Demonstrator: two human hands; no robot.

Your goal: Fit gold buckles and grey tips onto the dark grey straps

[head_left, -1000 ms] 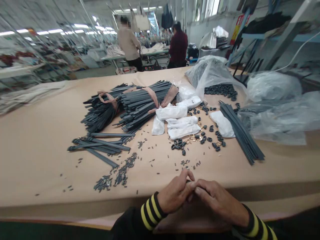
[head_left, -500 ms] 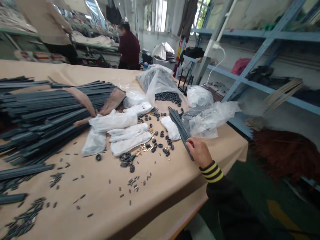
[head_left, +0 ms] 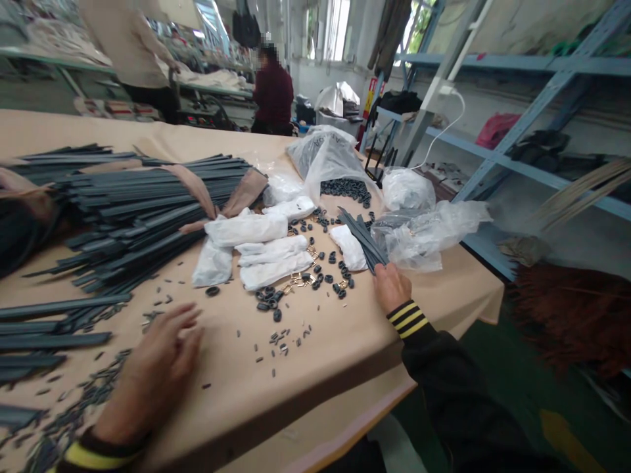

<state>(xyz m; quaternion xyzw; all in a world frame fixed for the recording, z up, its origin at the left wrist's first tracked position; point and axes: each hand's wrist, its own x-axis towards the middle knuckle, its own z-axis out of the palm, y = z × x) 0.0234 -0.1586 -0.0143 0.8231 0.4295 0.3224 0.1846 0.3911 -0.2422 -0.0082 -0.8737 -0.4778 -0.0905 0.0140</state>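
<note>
At the left, loose grey strips (head_left: 64,341) run out of view; beside them the left hand (head_left: 154,366), blurred, is over the surface (head_left: 227,420), its fingers loosely curled and slightly spread. Behind it lies a tied bundle (head_left: 133,203) of similar strips. Next come white packets (head_left: 246,228) whose contents are hidden, with loose dark loops (head_left: 269,299) and gold-coloured pieces (head_left: 298,280) beside them. Farther back, 1 clear plastic bag (head_left: 323,150) gapes open, showing heaped loops (head_left: 348,189) at its mouth. The right hand's (head_left: 393,288) fingers pinch the near end of the dark strips (head_left: 362,235), covering it; these lie between a lone white packet (head_left: 349,247) and a crumpled clear bag (head_left: 434,233) with contents hard to make out.
</note>
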